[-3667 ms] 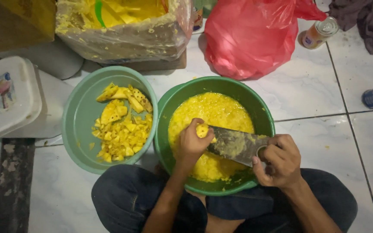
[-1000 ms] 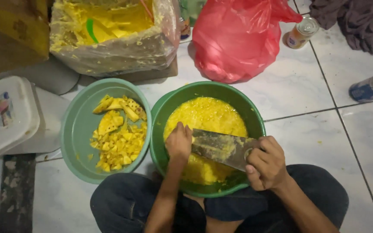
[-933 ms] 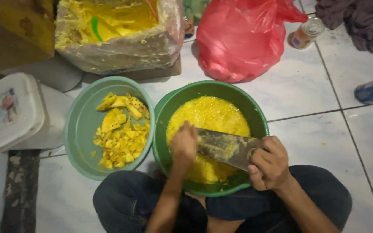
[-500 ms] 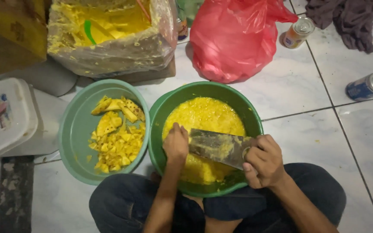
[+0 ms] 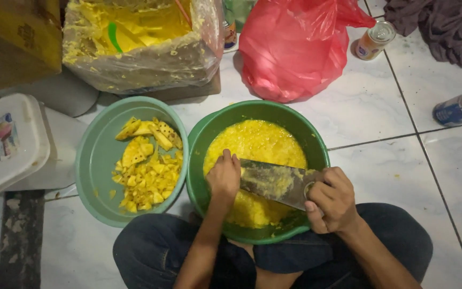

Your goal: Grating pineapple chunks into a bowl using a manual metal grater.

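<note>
A dark green basin [image 5: 316, 144] of yellow fruit pulp [image 5: 255, 144] sits on the white tiled floor [image 5: 380, 128], directly before a seated person's crossed legs. Touching its left side, a paler green basin [image 5: 94, 160] holds yellow fruit chunks [image 5: 148, 168]. Beyond them lie a red plastic bag [image 5: 295, 51] and a clear bag of peelings [image 5: 140, 59]. The right hand [image 5: 333, 199] grips a broad cleaver [image 5: 274, 183] over the pulp; the left hand [image 5: 224, 175], fingers curled, presses against the blade's end.
</note>
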